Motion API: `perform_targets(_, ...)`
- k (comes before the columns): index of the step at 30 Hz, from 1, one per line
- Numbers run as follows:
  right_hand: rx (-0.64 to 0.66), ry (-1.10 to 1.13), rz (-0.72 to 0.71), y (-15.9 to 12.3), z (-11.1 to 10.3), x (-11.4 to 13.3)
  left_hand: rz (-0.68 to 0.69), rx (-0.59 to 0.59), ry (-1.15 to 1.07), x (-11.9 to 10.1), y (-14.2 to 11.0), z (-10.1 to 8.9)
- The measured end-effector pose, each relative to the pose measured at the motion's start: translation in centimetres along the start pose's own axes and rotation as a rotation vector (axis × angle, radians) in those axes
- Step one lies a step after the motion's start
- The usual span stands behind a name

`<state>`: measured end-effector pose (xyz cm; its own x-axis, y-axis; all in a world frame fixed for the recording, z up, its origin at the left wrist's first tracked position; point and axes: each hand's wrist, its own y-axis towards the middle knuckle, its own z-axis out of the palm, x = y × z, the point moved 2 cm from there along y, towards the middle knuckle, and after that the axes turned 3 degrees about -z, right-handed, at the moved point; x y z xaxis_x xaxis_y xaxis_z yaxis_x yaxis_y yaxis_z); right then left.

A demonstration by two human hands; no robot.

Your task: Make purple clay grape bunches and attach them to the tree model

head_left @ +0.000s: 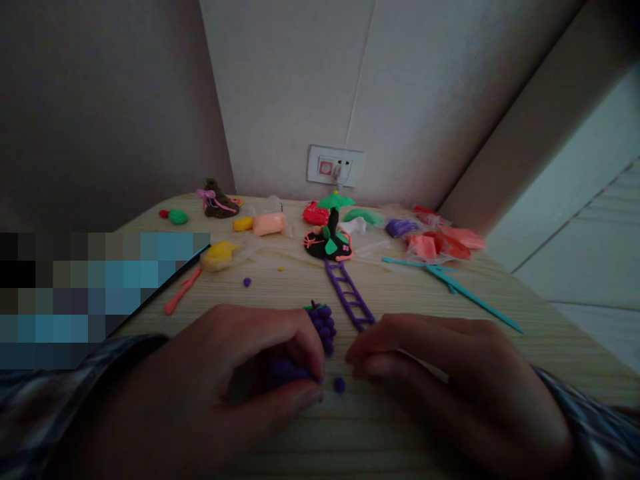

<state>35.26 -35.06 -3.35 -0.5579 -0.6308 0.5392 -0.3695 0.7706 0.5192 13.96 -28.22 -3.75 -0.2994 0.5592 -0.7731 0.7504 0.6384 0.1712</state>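
Note:
My left hand (220, 373) curls around a lump of purple modelling clay (287, 373), thumb and fingertips closed on it. A small purple clay ball (339, 385) lies on the table between my two hands. To its right, my right hand (450, 380) has its thumb and fingers drawn together; whether anything sits between them is hidden. Just beyond my left fingertips rests a bunch of purple clay grapes (324, 325) with a dark stem and a green leaf. A purple clay ladder (349, 293) leads away from near my right fingertips to a black clay piece (327, 245) with green leaves.
Turquoise plastic tools (465, 293) lie at right, an orange-pink tool (183, 291) at left. Bagged clay in yellow (220, 255), peach (269, 223), purple (401, 227) and red (316, 213) lines the back. A brown clay boot (217, 201) stands far left. Behind is a wall socket (335, 165).

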Motion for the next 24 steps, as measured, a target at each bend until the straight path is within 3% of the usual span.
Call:
perform_targets(17, 0.011, -0.069, -0.017, -0.33, 0.51, -0.36, 0.000, 0.002, -0.017, -0.09, -0.15, 0.04)
perform_targets(24, 0.008, -0.091, -0.034, -0.21, 0.58, -0.14, -0.069, 0.019, -0.002, -0.24, -0.07, 0.25)
